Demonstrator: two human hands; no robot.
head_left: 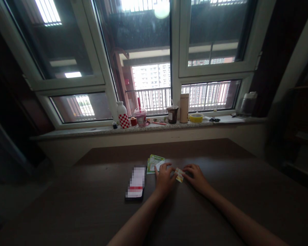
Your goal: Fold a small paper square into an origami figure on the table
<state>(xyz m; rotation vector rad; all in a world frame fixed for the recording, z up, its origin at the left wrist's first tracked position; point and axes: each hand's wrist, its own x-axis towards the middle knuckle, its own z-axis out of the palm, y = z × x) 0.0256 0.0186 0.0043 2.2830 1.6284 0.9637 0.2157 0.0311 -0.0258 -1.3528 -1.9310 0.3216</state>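
Note:
Both of my hands rest on a dark wooden table (246, 191). Between them lies a small yellow and white folded paper piece (179, 175). My left hand (164, 178) pinches its left side and my right hand (196, 176) pinches its right side. Just behind my left hand lies a small stack of green and white paper sheets (154, 162). A phone (136, 183) with a lit screen lies flat to the left of my left hand.
A stone windowsill (92, 130) behind the table carries a red-checked white bottle (123, 115), a pink drink cup (141, 117), a dark cup (172, 114), a tall beige flask (184, 108), a yellow tape roll (196, 118), scissors (214, 120) and a kettle (247, 103).

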